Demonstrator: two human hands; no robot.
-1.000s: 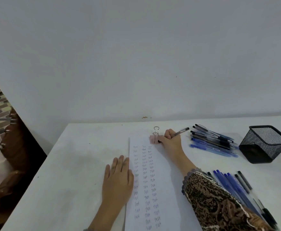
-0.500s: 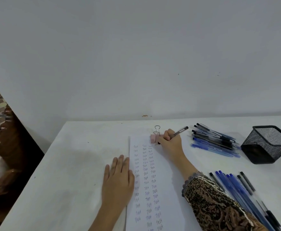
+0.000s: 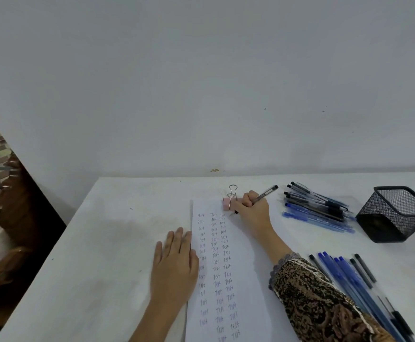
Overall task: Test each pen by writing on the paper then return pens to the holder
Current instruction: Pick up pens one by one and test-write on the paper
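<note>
Right hand point(image 3: 253, 211) is clamped round a grey-barrelled pen point(image 3: 266, 193) in a writing grip, tip down on the paper point(image 3: 250, 267) near its top edge, just right of the third column; judged to be starting a fourth. Left hand point(image 3: 174, 265) lies flat, fingers straight and together, across the paper's left edge, evidently to stop the sheet sliding. A pink binder clip point(image 3: 227, 203) grips the top edge, handles upright. Legible writing: the word "Test", repeated down three columns in blue and dark ink. No brand is readable on any pen. Two groups lie on the worktop point(image 3: 102, 243): a far pile point(image 3: 317, 208) and a near row point(image 3: 344, 275), likely tested and untested, which is which unclear. The black mesh holder point(image 3: 396, 213) stands at far right with no pen showing inside.
</note>
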